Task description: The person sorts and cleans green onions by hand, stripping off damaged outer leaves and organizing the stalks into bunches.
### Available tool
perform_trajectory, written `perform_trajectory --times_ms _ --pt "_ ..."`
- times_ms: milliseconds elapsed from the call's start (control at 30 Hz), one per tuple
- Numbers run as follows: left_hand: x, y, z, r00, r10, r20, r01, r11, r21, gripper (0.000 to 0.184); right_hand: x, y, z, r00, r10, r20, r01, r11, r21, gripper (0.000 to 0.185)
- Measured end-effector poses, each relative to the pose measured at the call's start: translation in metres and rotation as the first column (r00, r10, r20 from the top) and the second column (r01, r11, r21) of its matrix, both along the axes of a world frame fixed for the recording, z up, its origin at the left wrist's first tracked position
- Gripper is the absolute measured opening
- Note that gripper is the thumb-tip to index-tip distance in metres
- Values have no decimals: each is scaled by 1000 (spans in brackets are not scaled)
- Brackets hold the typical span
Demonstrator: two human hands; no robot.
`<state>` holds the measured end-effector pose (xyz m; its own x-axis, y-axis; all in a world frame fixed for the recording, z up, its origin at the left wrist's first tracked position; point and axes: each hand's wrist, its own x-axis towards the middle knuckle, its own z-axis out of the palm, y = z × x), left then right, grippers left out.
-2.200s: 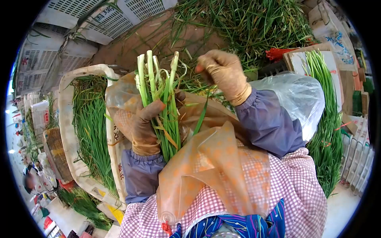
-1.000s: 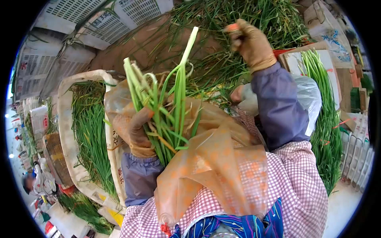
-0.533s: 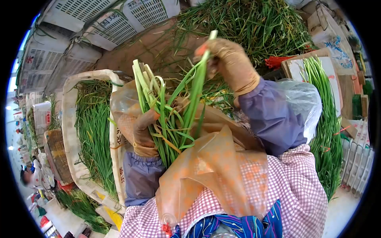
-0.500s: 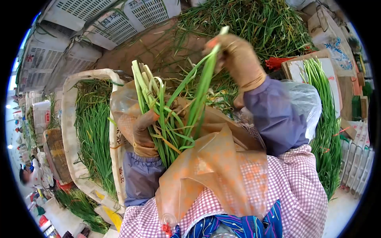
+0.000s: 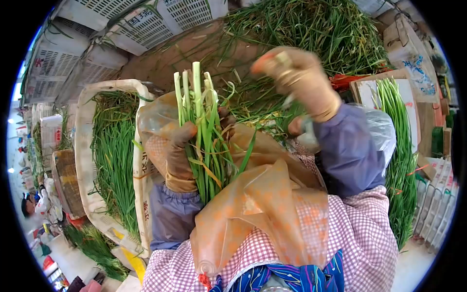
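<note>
Your left grip (image 5: 181, 151) clasps stalks (image 5: 196, 87), some looking clean, a yellowed strip (image 5: 210, 171) remaining; your right hand's (image 5: 304, 78) hold (blurred) is unclear.

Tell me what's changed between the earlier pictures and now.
The right hand has let go of the green stalks it was pulling up and away from the bunch, and has swung clear to the right. Those stalks no longer stretch out toward it; the bunch stands more gathered. The right hand is blurred, so I can't tell whether it holds anything. Unchanged: the left hand grips the bunch; the crate remains beside it.
</note>
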<state>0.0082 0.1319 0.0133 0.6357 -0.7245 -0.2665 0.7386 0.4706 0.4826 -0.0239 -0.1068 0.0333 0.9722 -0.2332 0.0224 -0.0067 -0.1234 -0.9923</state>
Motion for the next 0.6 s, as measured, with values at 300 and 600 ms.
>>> perform_trajectory --times_ms 300,600 --pt "0 6 3 994 50 -95 -44 997 60 54 -2 28 -28 989 120 83 -114 991 -68 8" --pt "2 12 -11 949 -154 -274 135 987 -88 71 13 -26 -23 987 -151 -48 133 956 -261 28"
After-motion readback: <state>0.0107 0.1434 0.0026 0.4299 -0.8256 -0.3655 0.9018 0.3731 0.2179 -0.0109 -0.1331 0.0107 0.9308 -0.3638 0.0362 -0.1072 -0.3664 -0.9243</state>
